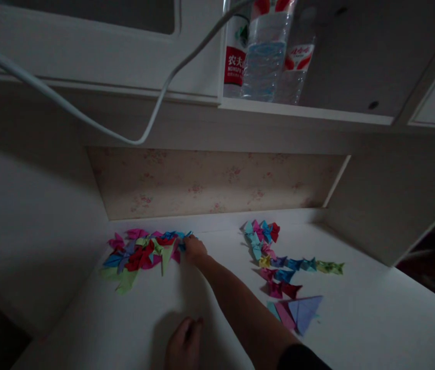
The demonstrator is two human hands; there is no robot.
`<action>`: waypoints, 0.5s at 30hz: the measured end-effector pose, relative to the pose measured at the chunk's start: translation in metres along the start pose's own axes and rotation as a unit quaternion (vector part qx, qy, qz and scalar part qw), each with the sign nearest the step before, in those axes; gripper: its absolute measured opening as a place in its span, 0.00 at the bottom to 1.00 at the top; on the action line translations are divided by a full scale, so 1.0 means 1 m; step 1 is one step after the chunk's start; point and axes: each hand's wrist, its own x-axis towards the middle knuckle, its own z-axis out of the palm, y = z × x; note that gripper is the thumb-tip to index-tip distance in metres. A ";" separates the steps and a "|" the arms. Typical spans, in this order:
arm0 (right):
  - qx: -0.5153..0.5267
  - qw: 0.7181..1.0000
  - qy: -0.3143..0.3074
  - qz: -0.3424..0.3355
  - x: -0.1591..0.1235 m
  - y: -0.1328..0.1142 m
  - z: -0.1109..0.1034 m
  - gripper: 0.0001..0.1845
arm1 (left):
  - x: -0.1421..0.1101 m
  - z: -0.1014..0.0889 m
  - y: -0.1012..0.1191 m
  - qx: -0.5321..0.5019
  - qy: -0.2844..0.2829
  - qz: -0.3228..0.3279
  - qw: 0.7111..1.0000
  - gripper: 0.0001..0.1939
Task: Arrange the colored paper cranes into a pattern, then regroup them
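White bench (pixel 140 329), colourful folded papers (pixel 140 257).
Right hand (pixel 194 249) at blue paper (pixel 181 246), grip unclear; left hand (pixel 183 344) loosely curled, hold unclear.

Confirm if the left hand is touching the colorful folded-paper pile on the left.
Apart. The head view shows it: the left hand is low in the picture, with bare white surface between it and the folded-paper pile.

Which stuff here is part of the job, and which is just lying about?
Part of the job, as far as I can judge:
- pile of folded paper, right hand at its blue end
- folded paper rows on the right
- larger paper triangles below those
- desk under it all

Just about:
- bottles on the shelf
- hanging cable
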 end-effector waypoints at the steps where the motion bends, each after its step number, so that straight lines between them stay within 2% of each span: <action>1: -0.001 1.000 0.000 -0.003 -0.002 0.002 -0.001 0.17 | -0.001 0.000 0.002 0.003 0.003 -0.001 1.000 0.15; 5: 0.022 0.999 0.017 -0.017 -0.017 0.011 -0.009 0.18 | -0.002 -0.001 0.007 0.012 -0.010 -0.010 1.000 0.15; 8: 0.062 0.996 0.047 -0.038 -0.040 0.019 -0.015 0.16 | -0.002 -0.001 0.007 0.018 -0.023 -0.002 1.000 0.16; 11: 0.113 0.989 0.074 -0.055 -0.074 0.031 -0.020 0.16 | -0.002 -0.001 0.008 0.030 -0.012 -0.007 0.999 0.18; 15: 0.187 0.978 0.072 -0.056 -0.133 0.059 -0.034 0.14 | -0.008 0.001 0.014 0.026 0.014 0.010 1.000 0.19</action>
